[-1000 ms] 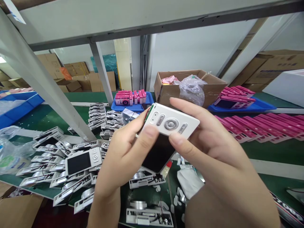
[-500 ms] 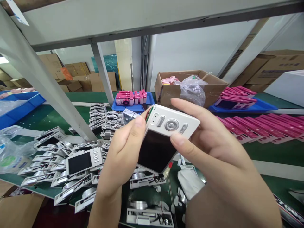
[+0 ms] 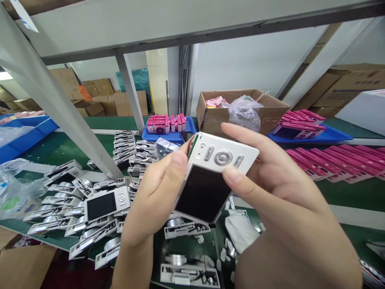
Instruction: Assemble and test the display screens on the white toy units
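Observation:
Both hands hold up one white camera back cover, tilted, with a dark screen, a round button pad and two oval buttons. A strip of green circuit board shows along its upper left edge. My left hand grips that left side, thumb on the front; its other fingers are hidden behind. My right hand pinches the right side, with the thumb beside the button pad and the forefinger at the top edge. Below the hands, a white camera body with a silver lens ring and wires lies on the green bench.
Many white camera parts pile up on the left. Pink cameras stand on a blue tray at the back and in a row at right. A cardboard box holds plastic wrap. A slanted metal post crosses the left side.
The white camera back cover has shifted slightly to the right and turned a little in my hands. My right hand has moved right with it, and the grip stays.

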A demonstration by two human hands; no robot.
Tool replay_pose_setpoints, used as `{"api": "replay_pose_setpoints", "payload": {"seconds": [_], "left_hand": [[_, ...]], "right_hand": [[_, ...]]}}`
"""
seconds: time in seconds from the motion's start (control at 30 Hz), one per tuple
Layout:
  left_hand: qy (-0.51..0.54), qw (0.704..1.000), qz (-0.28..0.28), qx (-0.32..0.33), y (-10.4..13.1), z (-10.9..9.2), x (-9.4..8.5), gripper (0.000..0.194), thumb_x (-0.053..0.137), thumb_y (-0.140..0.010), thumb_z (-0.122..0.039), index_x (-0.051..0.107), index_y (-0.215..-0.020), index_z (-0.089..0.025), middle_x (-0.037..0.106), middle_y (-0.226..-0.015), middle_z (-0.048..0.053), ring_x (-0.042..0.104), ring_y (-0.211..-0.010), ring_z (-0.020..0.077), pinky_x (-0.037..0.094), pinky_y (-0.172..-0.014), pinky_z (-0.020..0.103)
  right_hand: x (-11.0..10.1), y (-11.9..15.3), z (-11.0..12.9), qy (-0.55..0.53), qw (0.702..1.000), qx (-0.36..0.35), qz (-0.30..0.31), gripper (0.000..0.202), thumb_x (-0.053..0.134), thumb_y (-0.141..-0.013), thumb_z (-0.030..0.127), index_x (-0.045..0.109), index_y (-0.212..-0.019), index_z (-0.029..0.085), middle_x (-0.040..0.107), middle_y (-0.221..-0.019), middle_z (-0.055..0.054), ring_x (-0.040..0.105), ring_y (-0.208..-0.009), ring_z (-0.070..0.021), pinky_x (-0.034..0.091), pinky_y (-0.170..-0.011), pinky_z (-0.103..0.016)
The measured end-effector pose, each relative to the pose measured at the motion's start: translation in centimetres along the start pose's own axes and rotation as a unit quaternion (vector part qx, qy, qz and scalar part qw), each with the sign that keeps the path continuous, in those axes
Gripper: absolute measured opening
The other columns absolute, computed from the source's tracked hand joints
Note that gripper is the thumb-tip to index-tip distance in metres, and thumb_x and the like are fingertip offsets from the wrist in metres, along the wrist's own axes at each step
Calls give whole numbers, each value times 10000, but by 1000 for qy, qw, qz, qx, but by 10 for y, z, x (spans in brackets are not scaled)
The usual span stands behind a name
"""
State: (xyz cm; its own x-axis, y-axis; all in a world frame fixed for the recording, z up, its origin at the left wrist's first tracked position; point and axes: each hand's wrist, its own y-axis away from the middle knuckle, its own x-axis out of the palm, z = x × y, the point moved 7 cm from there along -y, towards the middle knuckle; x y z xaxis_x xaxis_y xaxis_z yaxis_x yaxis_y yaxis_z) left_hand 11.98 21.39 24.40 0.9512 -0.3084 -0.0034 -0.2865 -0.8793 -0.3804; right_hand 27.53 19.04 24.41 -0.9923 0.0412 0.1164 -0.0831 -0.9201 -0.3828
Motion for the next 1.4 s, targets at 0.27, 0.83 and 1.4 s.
{"api": "replay_pose_setpoints", "payload": {"seconds": [0.27, 0.83, 1.4], "left_hand": [[-162, 987, -25, 0, 3, 0, -4, 786, 856, -891, -496, 570, -1584, -262, 755, -1423, 16, 735, -1245, 268, 567, -1124, 337], [80, 996, -5, -36, -2, 3, 6, 535, 479, -1080, -642, 793, -1326, -285, 839, -1215, 42, 755, -1260, 282, 653, -1035, 377], [-58, 975, -194, 94, -1, -6, -21, 352, 728, -1009, -437, 742, -1355, -371, 765, -1375, 15, 760, -1116, 193, 635, -851, 254]], "right_hand": [[-4, 2, -2, -3, 1000, 2, -11, 408, 790, -927, 369, 725, -1307, 501, 807, -1214, 91, 799, -1116, -165, 678, -889, -194], [-2, -3, 0, -17, 1000, 12, -7, 393, 804, -897, 337, 743, -1267, 453, 831, -1106, 70, 827, -1004, -202, 718, -806, -271], [-23, -2, 10, -5, 991, -25, -132, 385, 799, -824, 265, 799, -1200, 352, 812, -1217, 10, 790, -1129, -256, 715, -824, -334]]}}
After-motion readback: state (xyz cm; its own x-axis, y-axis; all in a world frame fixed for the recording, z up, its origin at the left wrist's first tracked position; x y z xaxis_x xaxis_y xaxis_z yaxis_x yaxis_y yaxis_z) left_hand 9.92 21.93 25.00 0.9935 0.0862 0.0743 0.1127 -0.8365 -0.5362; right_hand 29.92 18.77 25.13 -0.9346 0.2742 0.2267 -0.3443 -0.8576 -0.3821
